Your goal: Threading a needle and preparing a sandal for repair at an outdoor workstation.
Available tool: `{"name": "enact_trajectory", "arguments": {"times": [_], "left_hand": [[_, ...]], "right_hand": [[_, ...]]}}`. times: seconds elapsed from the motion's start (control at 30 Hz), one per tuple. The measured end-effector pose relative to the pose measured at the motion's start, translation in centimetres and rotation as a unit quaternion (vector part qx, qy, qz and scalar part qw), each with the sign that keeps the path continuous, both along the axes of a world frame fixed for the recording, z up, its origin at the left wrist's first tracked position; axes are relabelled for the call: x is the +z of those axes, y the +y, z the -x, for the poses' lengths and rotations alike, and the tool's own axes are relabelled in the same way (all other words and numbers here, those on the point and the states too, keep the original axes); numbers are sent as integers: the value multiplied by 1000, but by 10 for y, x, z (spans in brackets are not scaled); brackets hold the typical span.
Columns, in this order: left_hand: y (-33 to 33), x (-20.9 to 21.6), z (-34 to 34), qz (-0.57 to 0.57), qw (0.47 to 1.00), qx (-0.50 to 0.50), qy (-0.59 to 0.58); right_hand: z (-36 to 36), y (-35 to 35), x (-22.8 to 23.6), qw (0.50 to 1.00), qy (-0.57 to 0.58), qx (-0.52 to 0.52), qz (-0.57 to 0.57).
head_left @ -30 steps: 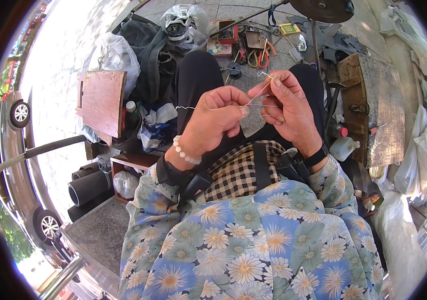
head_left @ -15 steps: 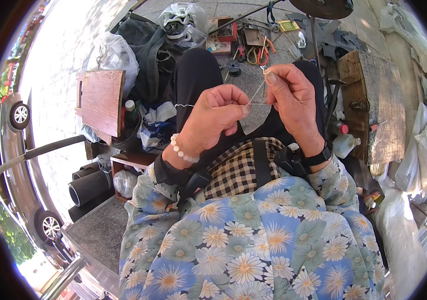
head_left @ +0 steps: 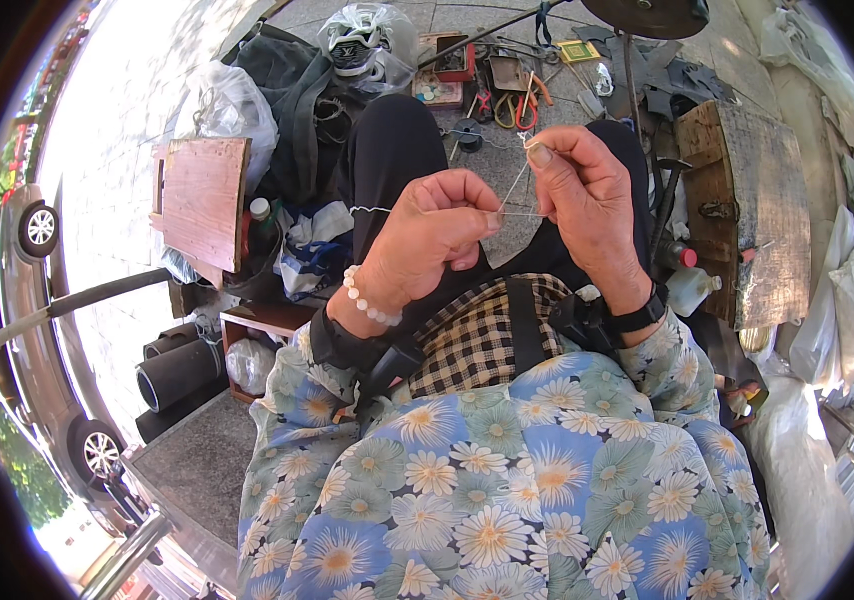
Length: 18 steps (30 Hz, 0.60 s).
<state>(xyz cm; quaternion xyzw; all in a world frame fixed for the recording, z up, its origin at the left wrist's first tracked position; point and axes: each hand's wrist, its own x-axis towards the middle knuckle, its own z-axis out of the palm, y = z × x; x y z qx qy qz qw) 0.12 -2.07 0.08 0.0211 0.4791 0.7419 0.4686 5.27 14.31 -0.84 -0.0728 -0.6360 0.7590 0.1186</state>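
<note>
Head: right fingers [head_left: 565, 141] closer together now

Left hand [head_left: 432, 228]: pinching thumb to forefinger, with lower fingers [head_left: 464, 261] curled.
Right hand [head_left: 585, 195]: pinching too, slightly farther out, with thumb uppermost.
Wrists [head_left: 624, 290]: well apart, slanting inward.

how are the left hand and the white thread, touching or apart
Touching: the head view shows the white thread pinched in the left hand, running out from its thumb tip to the right hand.
</note>
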Motion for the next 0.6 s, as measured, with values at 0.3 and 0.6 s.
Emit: {"name": "enact_trajectory", "arguments": {"times": [0.3, 0.6], "left_hand": [[-1, -4, -3, -24, 998, 49, -43], [0, -8, -6, -62, 992, 89, -63]], "right_hand": [[1, -1, -2, 1000, 3, 1, 14], [1, -2, -5, 999, -3, 0, 36]]}}
